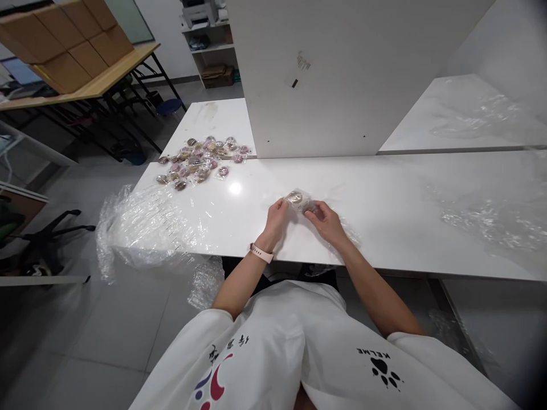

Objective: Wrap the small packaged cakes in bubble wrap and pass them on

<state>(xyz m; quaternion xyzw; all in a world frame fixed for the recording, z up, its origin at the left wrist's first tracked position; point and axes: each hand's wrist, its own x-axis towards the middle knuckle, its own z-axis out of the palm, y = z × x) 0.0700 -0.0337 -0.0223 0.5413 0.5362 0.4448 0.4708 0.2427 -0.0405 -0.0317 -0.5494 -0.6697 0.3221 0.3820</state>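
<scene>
Over the white table (pixel 384 199), both of my hands are at one piece of clear plastic wrap. My left hand (pixel 276 221) is closed, its fingertips pinching the left edge of the wrap. Inside the wrap, just beyond those fingertips, shows a small round brownish item (pixel 294 197). My right hand (pixel 328 222) is closed on the wrap's right side, thumb and fingers around a second, darker round item (pixel 309 207). What exactly these round items are is too small to tell. Loose clear film lies under and beside my right forearm.
Many similar wrapped round items (pixel 200 159) lie at the table's back left. A heap of clear plastic bags (pixel 154 228) hangs over the front left edge. More clear film (pixel 496 222) lies at right. A tall white panel (pixel 316 80) stands behind my hands.
</scene>
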